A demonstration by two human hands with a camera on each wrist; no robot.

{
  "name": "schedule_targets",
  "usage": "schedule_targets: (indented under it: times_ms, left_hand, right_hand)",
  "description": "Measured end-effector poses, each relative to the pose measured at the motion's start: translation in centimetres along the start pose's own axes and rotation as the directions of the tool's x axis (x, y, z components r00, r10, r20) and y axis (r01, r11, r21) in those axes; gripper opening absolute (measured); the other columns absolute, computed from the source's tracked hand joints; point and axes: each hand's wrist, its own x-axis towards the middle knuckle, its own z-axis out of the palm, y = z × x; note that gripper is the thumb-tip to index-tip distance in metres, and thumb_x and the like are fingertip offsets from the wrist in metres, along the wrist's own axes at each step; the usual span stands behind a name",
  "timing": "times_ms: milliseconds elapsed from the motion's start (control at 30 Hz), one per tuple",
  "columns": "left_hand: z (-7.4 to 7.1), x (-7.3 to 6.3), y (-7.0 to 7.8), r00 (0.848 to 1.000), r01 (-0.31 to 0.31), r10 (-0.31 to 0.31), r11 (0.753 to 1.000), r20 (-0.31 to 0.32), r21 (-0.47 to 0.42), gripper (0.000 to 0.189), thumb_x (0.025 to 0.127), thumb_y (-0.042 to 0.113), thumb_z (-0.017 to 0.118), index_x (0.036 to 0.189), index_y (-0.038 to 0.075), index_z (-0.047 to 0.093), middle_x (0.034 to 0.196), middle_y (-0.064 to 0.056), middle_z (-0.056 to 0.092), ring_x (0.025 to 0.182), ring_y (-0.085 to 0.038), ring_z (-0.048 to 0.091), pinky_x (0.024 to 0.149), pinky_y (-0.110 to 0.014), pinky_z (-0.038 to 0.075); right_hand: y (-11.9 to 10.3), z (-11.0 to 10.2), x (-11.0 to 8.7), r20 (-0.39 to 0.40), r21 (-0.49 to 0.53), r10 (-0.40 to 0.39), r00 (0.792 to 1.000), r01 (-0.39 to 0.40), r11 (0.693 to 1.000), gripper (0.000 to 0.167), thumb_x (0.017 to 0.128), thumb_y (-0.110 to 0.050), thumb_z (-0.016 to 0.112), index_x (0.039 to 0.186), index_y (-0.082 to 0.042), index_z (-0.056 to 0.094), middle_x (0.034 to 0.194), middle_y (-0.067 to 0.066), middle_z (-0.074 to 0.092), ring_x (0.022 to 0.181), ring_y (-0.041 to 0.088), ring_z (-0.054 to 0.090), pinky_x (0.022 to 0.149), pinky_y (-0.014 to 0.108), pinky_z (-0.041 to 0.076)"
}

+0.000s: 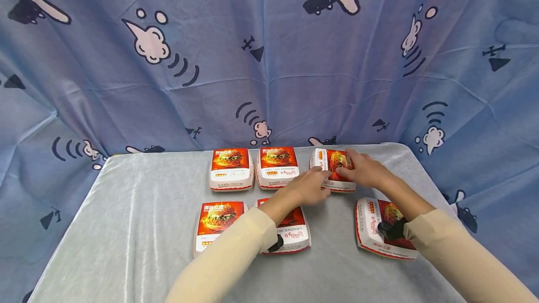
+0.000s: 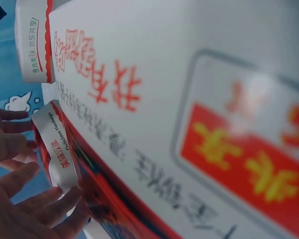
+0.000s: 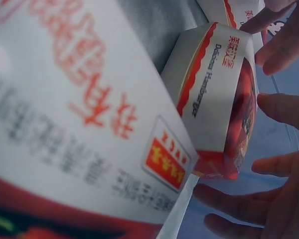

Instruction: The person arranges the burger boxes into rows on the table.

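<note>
A hamburger box (image 1: pixel 337 158), white with a red burger picture, sits at the back right of the grey-covered table, turned sideways compared with its back-row neighbours. My left hand (image 1: pixel 305 188) reaches to its left front side, fingers spread. At its right side is my right hand (image 1: pixel 367 169), with the thumb over the box's top edge. In the right wrist view the right hand's spread fingers (image 3: pixel 279 164) lie alongside the same box (image 3: pixel 217 84). The left wrist view shows the left hand's fingers (image 2: pixel 55 209) loosely extended near it; firm contact is not clear.
Two more hamburger boxes, a left one (image 1: pixel 229 172) and a middle one (image 1: pixel 278 155), stand in the back row. In front are a left box (image 1: pixel 219 216), a middle box (image 1: pixel 294 235) partly under my left arm, and a right box (image 1: pixel 370 228) under my right wrist. A blue patterned curtain (image 1: pixel 210 60) hangs behind.
</note>
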Motion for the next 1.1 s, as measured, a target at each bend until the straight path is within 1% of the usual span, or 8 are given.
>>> schedule_targets:
  times_ms: [100, 267, 467, 600, 767, 867, 1000, 1100]
  left_hand:
    - [0.01, -0.06, 0.09, 1.0, -0.01, 0.01, 1.0, -0.003, -0.003, 0.051, 0.098, 0.025, 0.058, 0.148, 0.014, 0.049, 0.15, -0.007, 0.047, 0.133, -0.018, 0.048, 0.107, -0.035, 0.042]
    - [0.01, -0.08, 0.17, 1.0, -0.022, 0.022, 1.0, -0.012, -0.015, 0.05, 0.098, 0.024, 0.058, 0.147, 0.014, 0.05, 0.146, -0.005, 0.05, 0.129, -0.015, 0.051, 0.103, -0.034, 0.045]
    - [0.0, -0.08, 0.2, 1.0, -0.01, 0.01, 1.0, -0.003, -0.001, 0.055, 0.099, 0.025, 0.056, 0.152, 0.019, 0.044, 0.158, -0.008, 0.036, 0.142, -0.019, 0.038, 0.11, -0.037, 0.038]
    - [0.05, -0.11, 0.22, 1.0, 0.001, -0.001, 1.0, 0.019, 0.012, 0.055, 0.1, 0.027, 0.055, 0.153, 0.02, 0.042, 0.159, -0.007, 0.034, 0.144, -0.018, 0.035, 0.112, -0.038, 0.036]
    - [0.04, -0.14, 0.21, 1.0, -0.017, 0.018, 1.0, 0.022, -0.004, 0.055, 0.099, 0.026, 0.056, 0.152, 0.017, 0.042, 0.157, -0.008, 0.037, 0.144, -0.016, 0.034, 0.113, -0.037, 0.034]
    - [0.03, -0.18, 0.18, 0.999, -0.033, 0.034, 0.999, 0.012, -0.025, 0.057, 0.099, 0.025, 0.056, 0.152, 0.014, 0.042, 0.156, -0.006, 0.04, 0.143, -0.014, 0.035, 0.114, -0.035, 0.033]
    - [0.07, -0.14, 0.06, 0.998, -0.059, 0.058, 0.997, -0.004, -0.043, 0.058, 0.098, 0.024, 0.057, 0.152, 0.011, 0.041, 0.152, -0.003, 0.045, 0.14, -0.012, 0.039, 0.112, -0.031, 0.034]
    - [0.08, -0.11, -0.03, 0.998, -0.069, 0.068, 0.996, -0.012, -0.051, 0.057, 0.098, 0.022, 0.058, 0.151, 0.009, 0.042, 0.151, -0.005, 0.046, 0.138, -0.013, 0.041, 0.111, -0.029, 0.035]
  right_hand:
    - [0.01, 0.03, 0.04, 0.01, 0.011, -0.001, 1.0, 0.001, 1.0, 0.076, 0.098, -0.036, 0.06, 0.148, 0.011, 0.027, 0.133, 0.037, 0.048, 0.115, 0.048, 0.051, 0.094, 0.064, 0.044]
    - [0.09, -0.15, -0.03, 0.049, 0.013, -0.035, 0.998, 0.034, 0.999, 0.075, 0.098, -0.032, 0.06, 0.148, 0.013, 0.026, 0.138, 0.038, 0.045, 0.119, 0.051, 0.05, 0.096, 0.064, 0.042]
    - [0.19, -0.46, -0.02, 0.083, 0.002, -0.076, 0.994, 0.076, 0.997, 0.071, 0.099, -0.026, 0.058, 0.149, 0.014, 0.026, 0.144, 0.04, 0.037, 0.128, 0.054, 0.043, 0.102, 0.067, 0.036]
    - [0.1, -0.52, -0.08, 0.091, -0.012, -0.068, 0.994, 0.069, 0.998, 0.071, 0.1, -0.026, 0.058, 0.15, 0.012, 0.026, 0.147, 0.039, 0.034, 0.131, 0.056, 0.038, 0.102, 0.068, 0.034]
    - [-0.1, -0.23, -0.5, 0.033, -0.081, -0.057, 0.998, 0.06, 0.995, 0.074, 0.099, -0.032, 0.057, 0.152, 0.009, 0.025, 0.146, 0.037, 0.038, 0.128, 0.057, 0.041, 0.098, 0.07, 0.037]
    - [-0.33, 0.01, -0.58, -0.004, -0.108, -0.062, 0.998, 0.061, 0.992, 0.072, 0.099, -0.035, 0.057, 0.15, 0.008, 0.03, 0.141, 0.036, 0.045, 0.124, 0.055, 0.047, 0.095, 0.068, 0.04]
    - [-0.33, 0.14, -0.35, -0.015, -0.098, -0.075, 0.997, 0.073, 0.992, 0.068, 0.099, -0.035, 0.059, 0.145, 0.009, 0.037, 0.135, 0.035, 0.05, 0.12, 0.052, 0.051, 0.094, 0.065, 0.042]
    - [-0.14, 0.18, -0.28, -0.018, -0.086, -0.091, 0.996, 0.089, 0.992, 0.067, 0.098, -0.035, 0.059, 0.144, 0.01, 0.038, 0.136, 0.035, 0.05, 0.12, 0.052, 0.051, 0.094, 0.065, 0.042]
